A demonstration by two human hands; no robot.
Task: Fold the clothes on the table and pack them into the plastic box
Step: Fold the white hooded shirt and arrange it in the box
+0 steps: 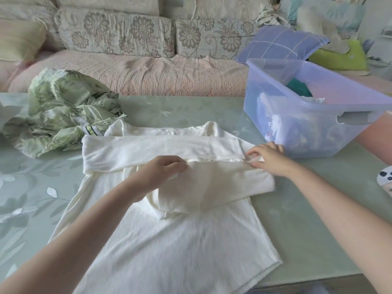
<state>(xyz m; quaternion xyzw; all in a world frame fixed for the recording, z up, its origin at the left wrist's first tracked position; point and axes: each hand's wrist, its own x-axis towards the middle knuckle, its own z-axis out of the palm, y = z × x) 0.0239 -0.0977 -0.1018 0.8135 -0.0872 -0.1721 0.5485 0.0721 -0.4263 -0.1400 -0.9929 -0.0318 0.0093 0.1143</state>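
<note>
A reddish print [269,134] is being shown on white cloth [275,124] inside the box [297,145], through its wall, but it is too blurred to be read. A striped band [91,130] is being shown on the crumpled green garment [61,111], and no letters can be made out on it.

A cream, finely ribbed, long-sleeved top [191,240] is being laid flat on the green leaf-patterned table [31,187], its neck towards the sofa [131,71] and its hem towards the person. One sleeve [159,149] is being kept folded straight across the chest. The other sleeve [222,183] is being held across just below it. Its cloth is being pinched by the curled fingers of the left hand [161,170] near the middle of the top. At the shoulder fold, cloth is being grasped between thumb and fingers of the right hand [270,160].

The translucent bluish box is being kept on the table just beside the right hand, with dark green cloth [299,88] also lying inside. The green garment is being left on the table at the far left, touching the top's shoulder.
</note>
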